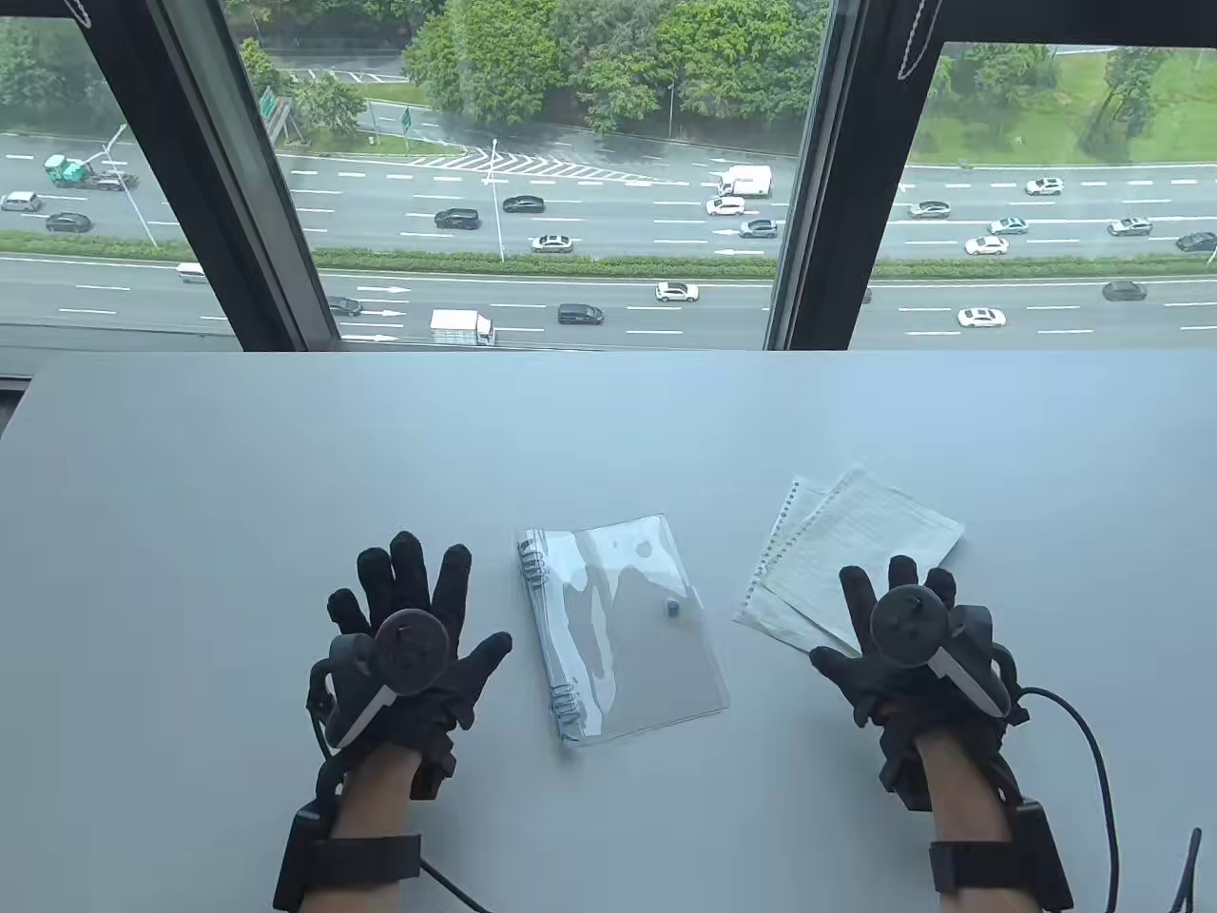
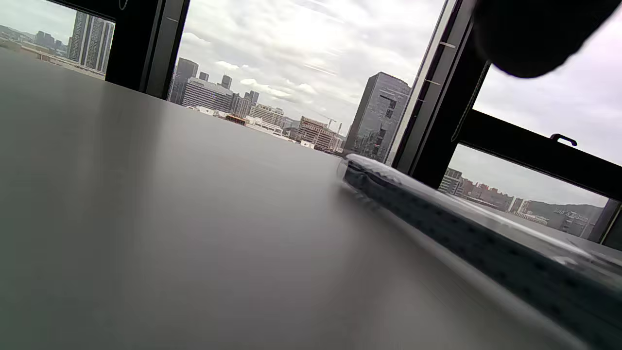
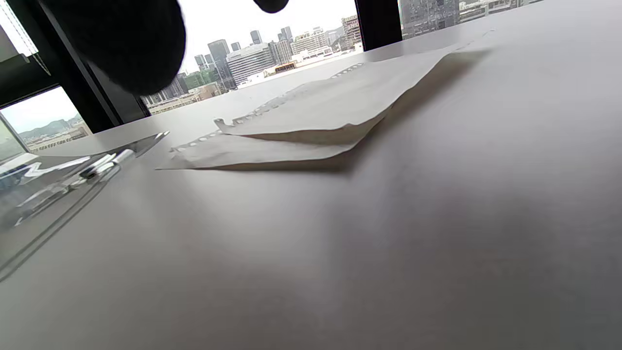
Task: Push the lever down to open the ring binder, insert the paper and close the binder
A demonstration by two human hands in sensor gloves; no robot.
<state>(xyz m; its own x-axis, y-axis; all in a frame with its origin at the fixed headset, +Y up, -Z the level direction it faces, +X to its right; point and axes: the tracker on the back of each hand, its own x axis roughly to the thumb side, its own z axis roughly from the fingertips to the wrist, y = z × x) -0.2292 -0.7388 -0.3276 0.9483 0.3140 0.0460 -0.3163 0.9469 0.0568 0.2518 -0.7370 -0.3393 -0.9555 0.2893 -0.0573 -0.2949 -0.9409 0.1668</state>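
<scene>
A closed ring binder (image 1: 623, 628) with a clear plastic cover lies flat at the table's middle, its metal rings along its left side. It shows in the left wrist view as a low dark slab (image 2: 466, 228), and its cover edge (image 3: 58, 184) shows in the right wrist view. Two loose punched sheets of paper (image 1: 856, 561) lie overlapping to its right, also seen as paper (image 3: 311, 116). My left hand (image 1: 418, 609) lies flat left of the binder, fingers spread, holding nothing. My right hand (image 1: 898, 618) rests with spread fingers over the near corner of the paper.
The grey table (image 1: 238, 475) runs to a window at the back. A cable (image 1: 1093, 742) trails from the right wrist along the near right.
</scene>
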